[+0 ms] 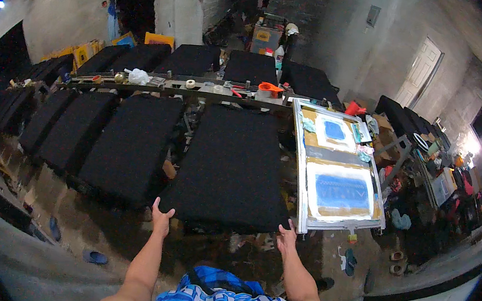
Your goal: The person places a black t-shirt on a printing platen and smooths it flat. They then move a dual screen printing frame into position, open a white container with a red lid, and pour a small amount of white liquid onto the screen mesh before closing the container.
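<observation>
In front of me lies a black cloth-covered board [230, 167], its cloth looking flat and smooth. At its near left corner is my left hand [161, 220], the thumb and a finger stretched apart. My right hand [286, 239] is by the near right corner, also with fingers apart, close to the frame's lower corner. Whether either hand touches the cloth edge I cannot tell. Just right of the board rests a metal-framed printing screen [302, 180] with two blue stencil areas bordered in white, and rags lie on its far part.
More black cloth-covered boards [130, 145] stand in rows left and beyond. A long rail [212, 91] between the rows carries tape rolls, an orange tool [271, 88] and a white plastic bag [138, 76]. A cluttered table [427, 170] is at the right. Slippers [95, 257] lie on the floor.
</observation>
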### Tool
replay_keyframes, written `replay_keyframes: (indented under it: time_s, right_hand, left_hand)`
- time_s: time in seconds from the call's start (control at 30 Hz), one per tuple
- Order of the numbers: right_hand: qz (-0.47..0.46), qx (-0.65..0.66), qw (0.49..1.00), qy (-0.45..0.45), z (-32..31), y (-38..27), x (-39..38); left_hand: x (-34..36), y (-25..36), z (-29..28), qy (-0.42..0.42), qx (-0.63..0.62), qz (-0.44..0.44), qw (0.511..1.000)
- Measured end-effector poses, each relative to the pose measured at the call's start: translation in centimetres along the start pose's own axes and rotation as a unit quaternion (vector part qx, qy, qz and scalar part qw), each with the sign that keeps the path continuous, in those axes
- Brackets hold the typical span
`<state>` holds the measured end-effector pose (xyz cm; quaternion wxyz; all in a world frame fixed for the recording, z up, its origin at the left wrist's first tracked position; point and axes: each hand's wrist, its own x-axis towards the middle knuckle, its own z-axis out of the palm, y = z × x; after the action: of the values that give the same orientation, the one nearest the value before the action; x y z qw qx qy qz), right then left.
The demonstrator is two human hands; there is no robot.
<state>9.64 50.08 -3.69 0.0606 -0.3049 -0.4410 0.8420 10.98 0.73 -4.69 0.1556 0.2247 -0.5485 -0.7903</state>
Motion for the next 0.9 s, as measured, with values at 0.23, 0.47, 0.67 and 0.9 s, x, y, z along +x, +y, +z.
replay_keyframes:
  time_s: [0.23,0.47,0.67,0.9]
  right_hand:
    - [0.009,0.004,1.0,0.009,0.5,-1.8,-1.9]
    - [-0.017,-0.038,0.999,0.017,0.2,-1.2,-1.7]
    - [0.038,0.108,0.992,-0.048,-0.1,1.6,1.1]
    - [0.036,0.241,0.97,0.012,-1.7,4.0,2.9]
  left_hand:
    - [-0.8,1.0,1.2,0.016,-0.016,-0.045,0.999]
    - [0.2,0.4,2.1,0.071,-0.1,-0.12,0.985]
    - [1.1,0.7,1.2,0.059,-0.099,-0.114,0.987]
    - [1.5,0.9,1.1,0.057,-0.042,-0.124,0.99]
